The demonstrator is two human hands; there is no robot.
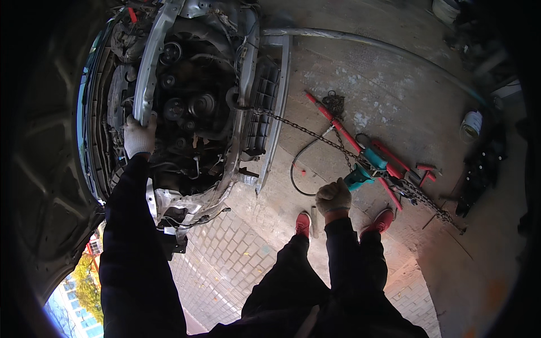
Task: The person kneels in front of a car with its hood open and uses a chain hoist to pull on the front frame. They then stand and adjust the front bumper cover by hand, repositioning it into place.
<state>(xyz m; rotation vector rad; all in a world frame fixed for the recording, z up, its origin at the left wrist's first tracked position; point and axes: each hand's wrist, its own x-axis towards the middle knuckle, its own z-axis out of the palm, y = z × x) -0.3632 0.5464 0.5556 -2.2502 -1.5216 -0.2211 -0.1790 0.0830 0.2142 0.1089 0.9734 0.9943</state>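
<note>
My left hand (140, 137), in a pale work glove, reaches into the open engine bay of a vehicle. Its fingers close round the lower end of a long silver metal beam (153, 67). My right hand (333, 197), gloved too, is a closed fist in front of my body. Right beside this fist is a teal tool (359, 177); whether the fist grips part of it is hidden. A chain (307, 131) runs taut from the front frame (243, 84) of the vehicle to a red metal stand (344, 130) on the floor. Pulleys (202, 105) show deeper in the bay.
The raised hood (51, 129) stands at the left. A black hose (292, 169) loops on the floor beside the red stand. A thick pipe (389, 48) crosses the back. At the right lie a tin can (471, 124) and a dark perforated part (480, 169).
</note>
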